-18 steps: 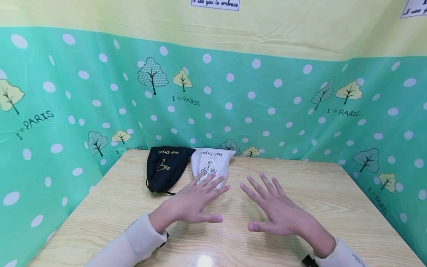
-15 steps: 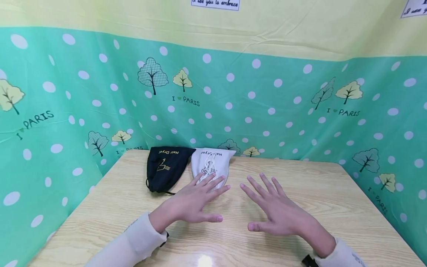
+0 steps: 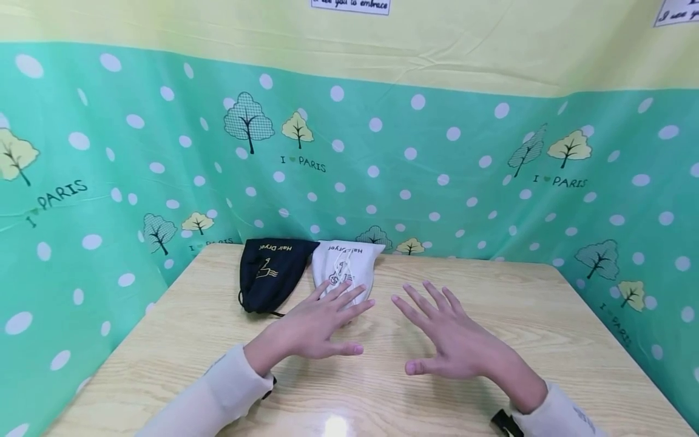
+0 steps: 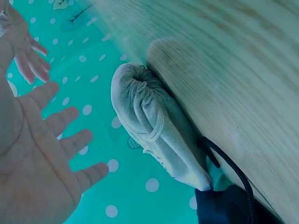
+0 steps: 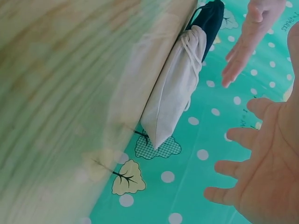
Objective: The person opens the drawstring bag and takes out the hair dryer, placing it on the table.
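Two drawstring bags printed "Hair Dryer" lie side by side at the table's far edge. The black bag (image 3: 273, 276) is on the left, its cord trailing toward me. The white bag (image 3: 344, 261) sits right beside it, its near end partly hidden by my left fingers in the head view. My left hand (image 3: 317, 325) hovers over the table, palm down with fingers spread, holding nothing. To its right my right hand (image 3: 459, 340) hovers likewise, fingers spread. The left wrist view shows the gathered mouth of the white bag (image 4: 149, 116), apart from the left palm (image 4: 37, 158).
The wood-grain table (image 3: 519, 303) spreads beneath both hands. A green dotted curtain (image 3: 464, 158) with printed trees hangs behind the table and along its left and right sides. Dark straps (image 3: 505, 422) show at the sleeve cuffs.
Both hands appear very slightly higher in the head view, along with a small shift of the whole scene. The bags stay where they lie.
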